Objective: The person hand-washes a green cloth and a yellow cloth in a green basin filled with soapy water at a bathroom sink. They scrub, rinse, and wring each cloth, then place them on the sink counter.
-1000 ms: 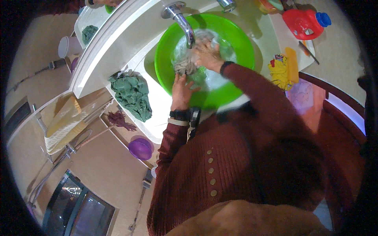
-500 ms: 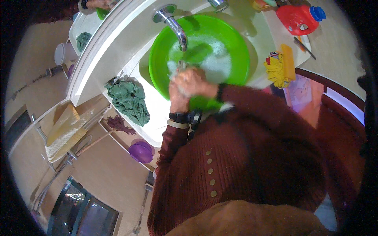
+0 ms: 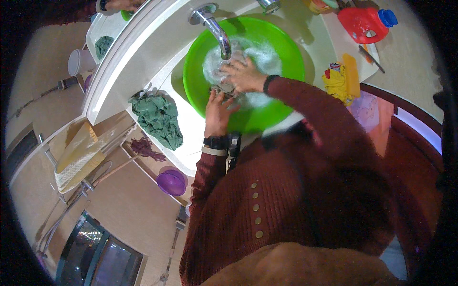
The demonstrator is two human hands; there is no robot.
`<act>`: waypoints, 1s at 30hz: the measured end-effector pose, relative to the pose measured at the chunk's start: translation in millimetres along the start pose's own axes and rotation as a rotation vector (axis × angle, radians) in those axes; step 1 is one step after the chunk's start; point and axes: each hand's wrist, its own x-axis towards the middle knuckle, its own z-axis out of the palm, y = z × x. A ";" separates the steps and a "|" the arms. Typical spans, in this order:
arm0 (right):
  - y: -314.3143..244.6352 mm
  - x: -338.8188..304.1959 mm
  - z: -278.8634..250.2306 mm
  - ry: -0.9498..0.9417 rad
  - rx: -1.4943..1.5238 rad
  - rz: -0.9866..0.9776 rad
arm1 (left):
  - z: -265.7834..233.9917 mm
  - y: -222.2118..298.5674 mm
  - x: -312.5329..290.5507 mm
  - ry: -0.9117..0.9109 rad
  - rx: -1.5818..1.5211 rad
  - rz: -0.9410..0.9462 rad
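Observation:
Both my hands are over a bright green basin (image 3: 194, 76) of sudsy water in the sink. My right hand (image 3: 245, 76) has its fingers spread over the foam and a wet greyish cloth (image 3: 224, 87). At the basin's near left side my left hand (image 3: 218, 112) has its fingers apart, with the fingertips by the cloth's edge. Much of the cloth is hidden by suds and the right hand. A chrome faucet (image 3: 217, 32) reaches over the basin just beyond my hands.
A crumpled green garment (image 3: 156, 118) lies on the counter to the left. On the right are a red jug with a blue cap (image 3: 362, 25), a yellow cloth (image 3: 336, 82), an orange block (image 3: 351, 75) and a brush-like dark handle (image 3: 371, 58). A purple basin (image 3: 171, 182) sits lower left.
My hands were clasped together round the cloth; now they have come apart. The right hand has moved forward and right with spread fingers, and the cloth is down in the suds.

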 end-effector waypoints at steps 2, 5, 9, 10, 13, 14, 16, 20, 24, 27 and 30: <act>-2.1 3.9 -2.0 0.264 0.060 0.176 | -8.2 -4.2 6.3 0.015 0.012 -0.039; -7.2 10.3 -9.4 0.086 0.195 0.436 | -21.2 -12.0 16.8 0.072 -0.022 -0.074; -31.3 -9.3 -32.9 -0.227 1.183 0.191 | -35.7 -16.0 34.3 -0.008 0.151 -0.018; -44.2 -19.4 -39.4 -0.127 1.227 0.064 | -38.8 -15.1 37.1 -0.075 0.338 0.063; -76.9 -46.4 -59.3 0.255 1.191 -0.164 | -41.3 -16.1 35.3 -0.034 0.339 0.233; -85.9 -48.6 -62.7 0.229 1.112 -0.053 | -37.8 -16.2 35.3 -0.054 0.128 0.159; -93.7 -40.1 -65.1 0.277 0.919 0.097 | -27.3 -19.2 29.3 -0.162 -0.033 0.205; -58.8 4.0 -55.4 0.384 0.247 0.015 | 4.8 -13.6 23.9 -0.071 -0.256 0.143; 4.3 17.6 -42.1 0.357 -0.080 -0.023 | 17.7 -0.5 -2.0 -0.052 -0.125 0.199; 19.9 11.9 -26.9 0.780 -0.219 0.328 | 15.7 5.0 -14.4 0.052 -0.080 0.153; 11.9 8.8 -15.3 0.519 -0.204 0.484 | 9.7 0.8 -8.0 0.213 -0.096 0.022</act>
